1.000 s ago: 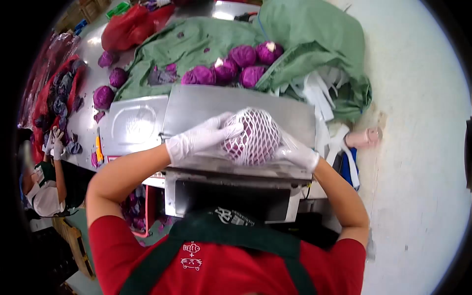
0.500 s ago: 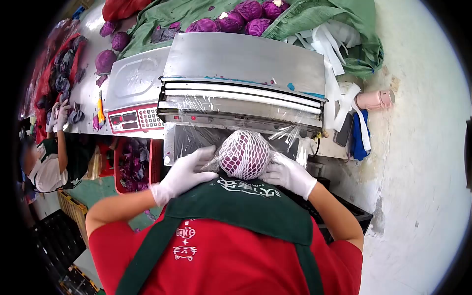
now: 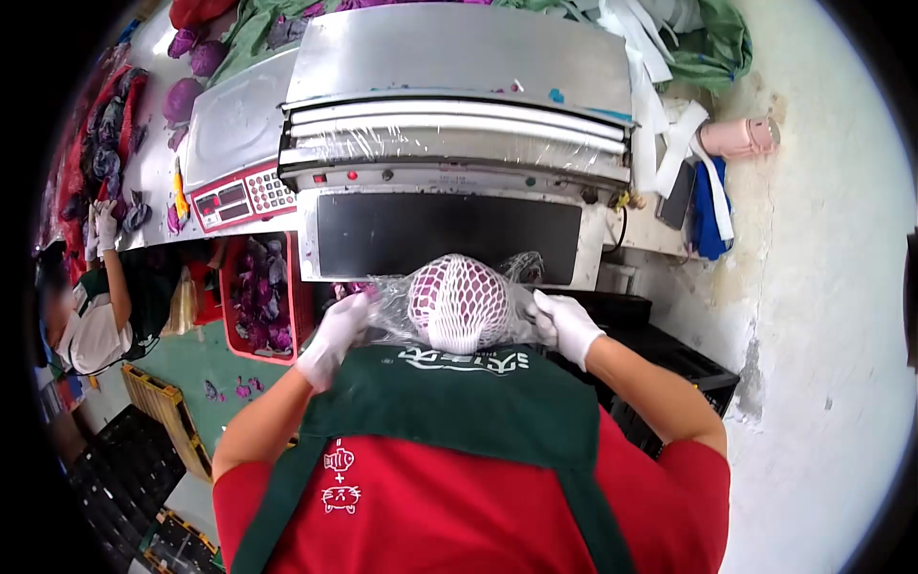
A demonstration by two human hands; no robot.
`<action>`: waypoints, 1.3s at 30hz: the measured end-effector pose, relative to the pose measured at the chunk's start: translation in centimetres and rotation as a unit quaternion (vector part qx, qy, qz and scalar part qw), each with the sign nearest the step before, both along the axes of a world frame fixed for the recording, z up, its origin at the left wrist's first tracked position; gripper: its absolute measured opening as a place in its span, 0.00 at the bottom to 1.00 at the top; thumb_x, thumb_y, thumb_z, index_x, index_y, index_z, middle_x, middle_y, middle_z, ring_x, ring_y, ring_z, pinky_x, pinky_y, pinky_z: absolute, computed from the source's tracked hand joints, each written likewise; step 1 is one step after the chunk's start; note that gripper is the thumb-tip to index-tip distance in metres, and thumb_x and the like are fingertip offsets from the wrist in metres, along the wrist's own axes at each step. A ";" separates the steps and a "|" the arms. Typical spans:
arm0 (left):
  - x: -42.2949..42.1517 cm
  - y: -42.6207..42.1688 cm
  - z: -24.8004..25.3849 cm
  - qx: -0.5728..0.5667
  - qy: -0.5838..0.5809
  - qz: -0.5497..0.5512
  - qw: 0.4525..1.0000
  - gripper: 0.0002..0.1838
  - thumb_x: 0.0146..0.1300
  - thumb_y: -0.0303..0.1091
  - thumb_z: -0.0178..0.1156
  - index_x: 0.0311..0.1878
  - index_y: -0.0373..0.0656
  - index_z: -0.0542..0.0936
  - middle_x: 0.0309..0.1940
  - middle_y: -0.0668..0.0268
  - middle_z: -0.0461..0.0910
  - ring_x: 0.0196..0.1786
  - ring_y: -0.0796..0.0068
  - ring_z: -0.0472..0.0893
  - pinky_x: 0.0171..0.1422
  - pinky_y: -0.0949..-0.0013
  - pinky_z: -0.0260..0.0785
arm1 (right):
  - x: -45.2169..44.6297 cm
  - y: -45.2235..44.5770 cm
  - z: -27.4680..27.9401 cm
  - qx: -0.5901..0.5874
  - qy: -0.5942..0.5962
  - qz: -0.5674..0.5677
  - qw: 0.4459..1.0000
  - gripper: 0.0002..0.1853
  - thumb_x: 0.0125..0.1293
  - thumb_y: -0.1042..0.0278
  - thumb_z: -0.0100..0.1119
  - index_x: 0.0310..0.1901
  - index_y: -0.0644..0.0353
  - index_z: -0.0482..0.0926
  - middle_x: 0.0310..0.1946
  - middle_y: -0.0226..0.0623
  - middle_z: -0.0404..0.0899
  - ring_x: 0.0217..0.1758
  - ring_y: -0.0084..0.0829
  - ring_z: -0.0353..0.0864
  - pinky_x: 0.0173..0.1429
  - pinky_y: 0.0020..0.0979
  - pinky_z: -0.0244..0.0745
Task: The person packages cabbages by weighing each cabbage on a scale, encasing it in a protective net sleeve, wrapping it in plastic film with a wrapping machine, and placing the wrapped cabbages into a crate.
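Observation:
A purple cabbage in a white foam net [image 3: 459,301] sits close to my apron, with clear plastic film [image 3: 387,311] around it and stretched out to both sides. On the left side of the cabbage, my left hand [image 3: 337,335], in a white glove, is closed on the film. My right hand [image 3: 569,328], also gloved, pinches the film on the opposite side. Beyond the cabbage lies the dark heating plate [image 3: 449,234] of a film wrapping machine [image 3: 459,57], whose white film roller [image 3: 459,122] runs across its front.
A red-edged digital scale [image 3: 244,196] stands left of the machine. Below it is a red crate [image 3: 298,306] of purple leaves. A co-worker's gloved hands [image 3: 101,230] are at far left. A pink bottle [image 3: 739,138], a phone [image 3: 677,194] and foam strips [image 3: 681,143] lie at right.
Both hands have moved outward from the cabbage and now pull film to the sides. The film no longer covers the heating plate, and the view has shifted.

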State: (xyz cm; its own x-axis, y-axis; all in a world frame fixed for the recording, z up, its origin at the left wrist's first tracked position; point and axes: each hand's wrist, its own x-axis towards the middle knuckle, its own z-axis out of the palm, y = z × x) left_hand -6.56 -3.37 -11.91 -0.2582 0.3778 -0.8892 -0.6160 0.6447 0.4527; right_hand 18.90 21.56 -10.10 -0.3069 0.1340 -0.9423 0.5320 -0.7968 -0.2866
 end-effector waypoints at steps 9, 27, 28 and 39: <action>2.6 6.6 -3.2 0.195 0.178 -0.169 0.950 0.09 0.62 0.35 0.55 0.37 0.41 0.80 0.32 0.62 0.81 0.32 0.69 0.78 0.42 0.66 0.71 | -5.1 -6.0 -4.6 0.405 0.262 0.288 0.827 0.12 0.67 0.69 0.52 0.49 0.63 0.78 0.43 0.38 0.82 0.48 0.25 0.79 0.53 0.28 0.73; 2.0 10.2 11.7 0.266 -0.341 -0.177 0.884 0.09 0.67 0.36 0.53 0.44 0.40 0.71 0.39 0.58 0.75 0.44 0.62 0.77 0.51 0.58 0.74 | -3.3 -17.5 8.2 0.027 0.410 -0.285 0.866 0.32 0.72 0.44 0.43 0.70 0.56 0.55 0.68 0.33 0.59 0.70 0.32 0.58 0.69 0.36 0.61; 3.8 11.2 12.8 0.299 -0.307 -0.223 0.875 0.11 0.67 0.34 0.53 0.49 0.40 0.71 0.41 0.58 0.75 0.45 0.63 0.77 0.51 0.58 0.74 | -1.4 -17.1 10.7 0.117 0.402 -0.292 0.860 0.36 0.72 0.42 0.43 0.72 0.57 0.49 0.70 0.33 0.53 0.73 0.33 0.53 0.71 0.38 0.57; 13.9 16.1 10.5 0.428 -0.122 -0.266 0.855 0.18 0.71 0.40 0.51 0.59 0.41 0.72 0.45 0.65 0.78 0.49 0.77 0.77 0.59 0.70 0.67 | 20.3 -8.3 14.9 0.774 -0.081 -0.199 0.595 0.19 0.48 0.85 0.65 0.45 0.61 0.77 0.38 0.32 0.79 0.40 0.24 0.79 0.46 0.27 0.77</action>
